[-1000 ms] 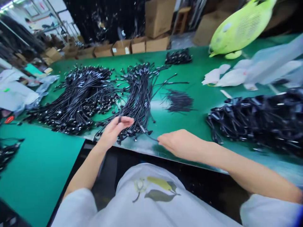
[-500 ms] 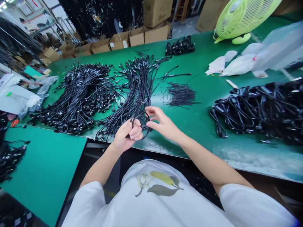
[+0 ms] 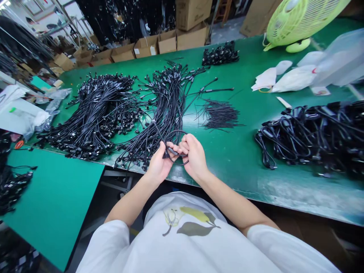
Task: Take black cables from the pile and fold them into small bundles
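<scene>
Both hands are closed on one black cable [image 3: 176,131], just above the front edge of the green-topped counter [image 3: 236,167]. Left hand [image 3: 159,163] is palm up, fingers curled in around a moulded plug [image 3: 172,151]. Right hand [image 3: 193,155] is also curled on the cable, its fingers [image 3: 184,142] touching the left's fingertips. The cable forms a small loop standing just above and between the hands, with a thin strand running from the left hand up toward the central cable bundle [image 3: 167,102]. I can't tell if that strand belongs to the bundle.

That bundle lies directly behind the hands, its lower ends close to the counter's front edge. Left of it, almost touching, is a larger cable bundle [image 3: 99,110]. Right of it is a pile of short black wires [image 3: 220,115], and a small bunch of connectors [image 3: 220,55] sits at the back edge. A heap of thicker black cords [image 3: 309,138] covers the right end. White bags [image 3: 295,79] and a lime-green fan [image 3: 298,22] occupy the back right corner. Cardboard boxes [image 3: 146,47] line up beyond the back edge. A separate green board [image 3: 54,201] off the front left corner carries more black cables [image 3: 14,185].
</scene>
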### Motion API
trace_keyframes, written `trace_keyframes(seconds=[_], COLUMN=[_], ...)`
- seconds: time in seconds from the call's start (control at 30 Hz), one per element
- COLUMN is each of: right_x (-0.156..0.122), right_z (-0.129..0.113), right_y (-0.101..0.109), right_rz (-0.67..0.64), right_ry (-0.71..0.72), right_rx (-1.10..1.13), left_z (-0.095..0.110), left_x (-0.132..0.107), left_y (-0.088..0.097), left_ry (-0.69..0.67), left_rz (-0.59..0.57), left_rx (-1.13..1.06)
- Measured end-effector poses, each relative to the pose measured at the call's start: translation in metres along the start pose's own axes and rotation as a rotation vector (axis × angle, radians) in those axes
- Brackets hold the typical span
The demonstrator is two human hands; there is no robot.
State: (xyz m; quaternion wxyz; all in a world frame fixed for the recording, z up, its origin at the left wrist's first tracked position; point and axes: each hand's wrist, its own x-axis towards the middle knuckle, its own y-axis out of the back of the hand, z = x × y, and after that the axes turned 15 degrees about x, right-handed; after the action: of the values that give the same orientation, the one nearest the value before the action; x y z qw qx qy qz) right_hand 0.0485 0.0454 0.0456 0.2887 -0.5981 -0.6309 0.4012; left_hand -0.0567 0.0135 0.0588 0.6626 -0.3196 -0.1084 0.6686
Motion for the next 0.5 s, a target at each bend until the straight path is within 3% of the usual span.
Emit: trace_keyframes(seconds=[0.2,0.33,0.5], right_x=[0.004,-0.001,0.000], right_z=[0.002,-0.005,-0.026], right_y=[0.006,0.006,0.005], right_rz=[-0.013,-0.085,-0.147], right_ry=[-0.006,-0.159,-0.398], right_rx=[0.020,0.098,0.082], left_z=[-0.001,0.002,-0.009], left_x=[-0.004,-0.003,-0.018], left_y=[-0.002,0.004,0.007], left_ry=[0.041,0.044,0.144], left_rz=[0.009,0.060,-0.104], left_rx=[0.046,-0.018,0.200])
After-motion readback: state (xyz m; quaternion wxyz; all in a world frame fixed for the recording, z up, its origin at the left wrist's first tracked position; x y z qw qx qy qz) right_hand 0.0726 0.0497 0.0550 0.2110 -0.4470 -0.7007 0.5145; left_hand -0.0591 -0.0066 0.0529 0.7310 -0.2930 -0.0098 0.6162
